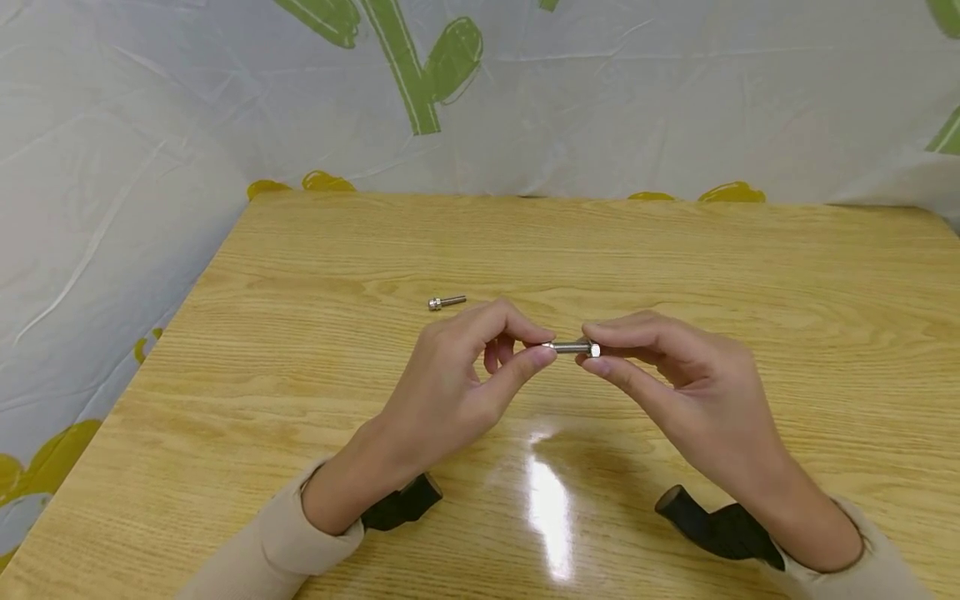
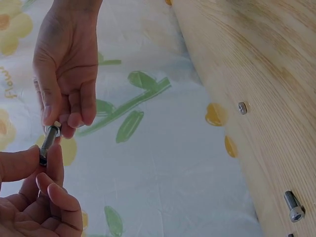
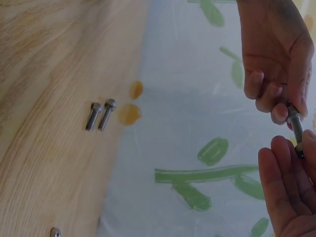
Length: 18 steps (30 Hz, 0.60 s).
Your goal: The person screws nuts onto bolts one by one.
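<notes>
Above the table, a silver bolt (image 1: 572, 347) lies nearly level between both hands. My left hand (image 1: 453, 379) pinches its left end between thumb and index finger, which cover most of that end. At the other end, thumb and fingers of my right hand (image 1: 712, 400) pinch a hex nut (image 1: 595, 350). Threaded shank shows between the two hands. In the left wrist view the nut (image 2: 57, 128) sits at the upper end of the bolt (image 2: 48, 139). Just beyond my left hand, a socket-head bolt (image 1: 447, 302) rests on the table.
The wood-grain table (image 1: 300, 350) backs onto a white flower-print sheet (image 1: 600, 108). In the left wrist view, a small nut (image 2: 242, 108) and a bolt (image 2: 294, 206) lie on the wood. Two bolts, one here (image 3: 107, 114), lie side by side in the right wrist view.
</notes>
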### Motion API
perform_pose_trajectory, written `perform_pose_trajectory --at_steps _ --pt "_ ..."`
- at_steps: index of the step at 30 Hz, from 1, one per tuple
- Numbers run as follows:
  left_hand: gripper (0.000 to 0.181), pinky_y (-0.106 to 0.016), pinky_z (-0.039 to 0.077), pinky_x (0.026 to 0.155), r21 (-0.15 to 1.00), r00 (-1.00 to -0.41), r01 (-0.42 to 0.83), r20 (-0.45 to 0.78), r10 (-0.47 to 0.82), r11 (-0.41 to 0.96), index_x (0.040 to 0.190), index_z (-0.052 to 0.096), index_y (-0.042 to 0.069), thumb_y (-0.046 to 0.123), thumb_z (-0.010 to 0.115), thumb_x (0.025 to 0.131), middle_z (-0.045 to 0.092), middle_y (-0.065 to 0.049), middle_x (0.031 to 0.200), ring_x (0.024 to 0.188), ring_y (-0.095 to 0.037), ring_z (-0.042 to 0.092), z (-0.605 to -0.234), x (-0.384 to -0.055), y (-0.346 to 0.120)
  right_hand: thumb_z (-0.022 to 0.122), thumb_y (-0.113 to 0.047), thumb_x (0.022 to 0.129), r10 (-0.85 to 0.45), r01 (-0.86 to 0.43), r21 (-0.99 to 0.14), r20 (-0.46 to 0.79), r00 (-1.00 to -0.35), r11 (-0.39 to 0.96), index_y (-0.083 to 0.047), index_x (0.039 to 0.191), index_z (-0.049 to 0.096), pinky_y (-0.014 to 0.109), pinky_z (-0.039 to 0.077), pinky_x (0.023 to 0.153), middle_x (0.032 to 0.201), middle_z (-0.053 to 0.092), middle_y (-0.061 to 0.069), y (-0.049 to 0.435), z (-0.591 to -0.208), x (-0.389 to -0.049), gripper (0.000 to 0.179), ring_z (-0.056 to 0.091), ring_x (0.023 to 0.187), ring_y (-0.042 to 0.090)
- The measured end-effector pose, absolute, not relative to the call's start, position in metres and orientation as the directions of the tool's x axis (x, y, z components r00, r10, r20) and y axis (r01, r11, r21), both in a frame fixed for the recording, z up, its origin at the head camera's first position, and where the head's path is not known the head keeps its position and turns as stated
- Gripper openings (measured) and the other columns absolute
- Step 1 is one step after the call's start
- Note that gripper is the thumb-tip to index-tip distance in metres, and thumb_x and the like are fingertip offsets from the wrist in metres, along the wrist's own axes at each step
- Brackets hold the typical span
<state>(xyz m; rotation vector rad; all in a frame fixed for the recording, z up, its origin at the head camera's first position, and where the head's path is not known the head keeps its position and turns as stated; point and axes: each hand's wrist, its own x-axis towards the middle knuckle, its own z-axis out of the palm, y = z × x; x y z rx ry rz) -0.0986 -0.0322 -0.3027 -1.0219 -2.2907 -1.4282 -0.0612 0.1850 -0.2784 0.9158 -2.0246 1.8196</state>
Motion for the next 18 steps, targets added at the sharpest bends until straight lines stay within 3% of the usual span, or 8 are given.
perform_pose_trajectory --at_steps 4,9,14,18 --pt "0.018 -0.03 0.043 0.058 0.659 -0.711 0.693 0.556 0.43 0.293 0.105 0.055 0.047 0.039 0.059 0.09 0.058 0.028 0.09 0.07 0.001 0.046 -0.323 -0.107 -0.032 0.06 0.02 0.077 -0.27 -0.533 -0.846 0.509 -0.818 0.021 0.011 0.109 0.062 0.029 0.054 0.077 0.097 0.067 0.022 0.187 -0.282 -0.06 0.033 0.067 0.086 0.026" --pt "0.02 -0.026 0.042 0.059 0.621 -0.689 0.72 0.582 0.432 0.311 0.107 0.054 0.047 0.039 0.06 0.089 0.057 0.029 0.091 0.071 0.002 0.045 -0.335 -0.112 -0.031 0.057 0.015 0.083 -0.274 -0.44 -0.898 0.416 -0.867 0.03 0.005 0.11 0.063 0.032 0.054 0.079 0.092 0.067 0.022 0.188 -0.282 -0.058 0.029 0.067 0.082 0.028" --pt "0.02 -0.027 0.042 0.06 0.644 -0.698 0.706 0.561 0.444 0.296 0.106 0.054 0.047 0.039 0.06 0.089 0.058 0.03 0.093 0.072 0.001 0.046 -0.325 -0.107 -0.029 0.051 0.004 0.092 -0.252 -0.349 -0.922 0.302 -0.919 0.167 -0.005 0.094 0.065 0.027 0.055 0.075 0.08 0.067 0.01 0.176 -0.261 -0.051 0.017 0.066 0.074 0.02" --pt "0.021 -0.022 0.041 0.06 0.65 -0.693 0.709 0.57 0.441 0.273 0.108 0.054 0.047 0.038 0.06 0.089 0.058 0.03 0.096 0.072 0.001 0.047 -0.316 -0.102 -0.027 0.043 -0.007 0.099 -0.259 -0.276 -0.924 0.207 -0.943 0.266 -0.008 0.084 0.057 0.026 0.053 0.069 0.075 0.061 0.005 0.17 -0.254 -0.049 0.02 0.062 0.069 0.017"
